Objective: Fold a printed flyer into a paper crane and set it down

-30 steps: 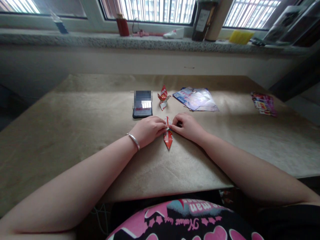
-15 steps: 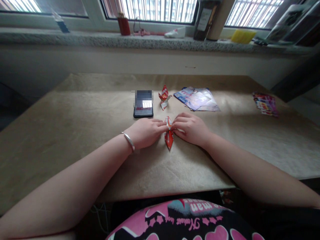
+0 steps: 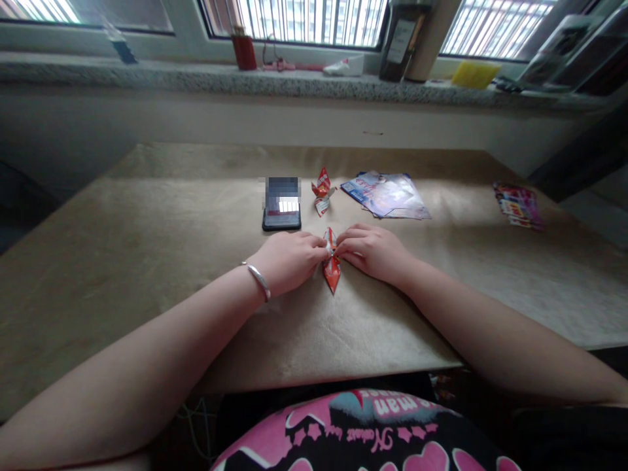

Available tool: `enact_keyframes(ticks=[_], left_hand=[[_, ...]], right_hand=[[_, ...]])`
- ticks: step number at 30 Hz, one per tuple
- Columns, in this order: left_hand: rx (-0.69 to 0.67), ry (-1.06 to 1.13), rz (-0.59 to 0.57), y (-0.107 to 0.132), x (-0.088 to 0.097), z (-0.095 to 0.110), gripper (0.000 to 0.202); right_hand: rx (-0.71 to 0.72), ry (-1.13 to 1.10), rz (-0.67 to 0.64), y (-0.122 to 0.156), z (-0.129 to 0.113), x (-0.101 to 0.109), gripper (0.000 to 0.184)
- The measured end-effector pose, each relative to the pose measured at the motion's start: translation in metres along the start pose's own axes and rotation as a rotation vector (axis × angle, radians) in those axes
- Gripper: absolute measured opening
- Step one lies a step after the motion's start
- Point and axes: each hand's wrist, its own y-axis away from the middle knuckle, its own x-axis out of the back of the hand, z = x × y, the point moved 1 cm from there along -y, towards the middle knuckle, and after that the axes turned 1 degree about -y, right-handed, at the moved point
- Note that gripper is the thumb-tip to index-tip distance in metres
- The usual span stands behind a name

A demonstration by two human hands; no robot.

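Between my two hands a red and white folded paper crane (image 3: 332,275) lies on the table, its pointed ends facing toward and away from me. My left hand (image 3: 294,258), with a silver bracelet at the wrist, pinches the left side of its middle. From the right, my right hand (image 3: 370,248) grips the opposite side with thumb and fingers. The fingertips nearly meet at the centre and hide part of the folds. Just beyond stands another red folded paper crane (image 3: 322,191) with spread wings.
A phone (image 3: 282,219) lies left of the far crane. Several printed sheets (image 3: 392,196) are stacked to its right, and colourful cards (image 3: 519,206) lie farther right. The windowsill (image 3: 196,78) behind holds a red container (image 3: 244,51), a dark bottle (image 3: 405,42) and a yellow block (image 3: 475,74).
My fingers have shifted slightly on the paper crane, the left ones drawing back a little to the left. Its near part looks somewhat wider. The other things stay in place.
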Motion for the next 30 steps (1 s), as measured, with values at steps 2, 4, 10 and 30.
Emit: enact_keyframes(ticks=[2, 4, 10, 30], left_hand=[[-0.009, 0.003, 0.008, 0.001, -0.001, 0.000, 0.028], [-0.023, 0.014, 0.019, 0.002, -0.003, -0.002, 0.029], [-0.044, 0.065, 0.035, 0.005, -0.003, -0.005, 0.032], [-0.046, 0.093, 0.058, 0.001, -0.005, -0.010, 0.030]], right_hand=[[-0.018, -0.024, 0.000, 0.000, 0.000, 0.000, 0.020], [-0.028, -0.021, -0.011, 0.000, 0.000, 0.001, 0.019], [-0.018, 0.026, -0.053, 0.001, -0.002, 0.007, 0.020], [0.041, -0.138, -0.055, 0.005, 0.017, 0.007, 0.026]])
